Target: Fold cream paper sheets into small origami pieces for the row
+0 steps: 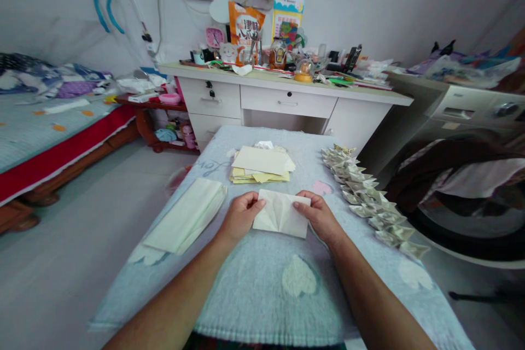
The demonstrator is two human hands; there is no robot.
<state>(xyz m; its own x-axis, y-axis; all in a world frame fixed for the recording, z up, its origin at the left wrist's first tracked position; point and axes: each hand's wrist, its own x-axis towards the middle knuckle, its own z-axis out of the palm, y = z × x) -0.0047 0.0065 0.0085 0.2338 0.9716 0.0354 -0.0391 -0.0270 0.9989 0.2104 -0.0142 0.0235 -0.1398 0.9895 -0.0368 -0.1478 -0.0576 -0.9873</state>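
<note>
A creased, partly folded sheet of pale paper (282, 214) is held up in front of me, just above the cloth. My left hand (243, 212) pinches its left edge between thumb and fingers. On the opposite edge, my right hand (319, 212) grips it the same way, thumb on the front. Beyond the sheet lies a pile of cream and yellow paper (262, 161). To the left of my left hand rests a thick folded stack of pale paper (188, 216). Rows of small folded paper pieces with pointed ends (369, 197) stand along the right side.
A light blue patterned cloth (254, 295) covers the table. Behind it is a white desk (287, 99) crowded with jars, a pink clock (215, 37) and an orange bag (245, 33). A washing machine (471, 115) stands at the right, a bed (53, 131) at the left.
</note>
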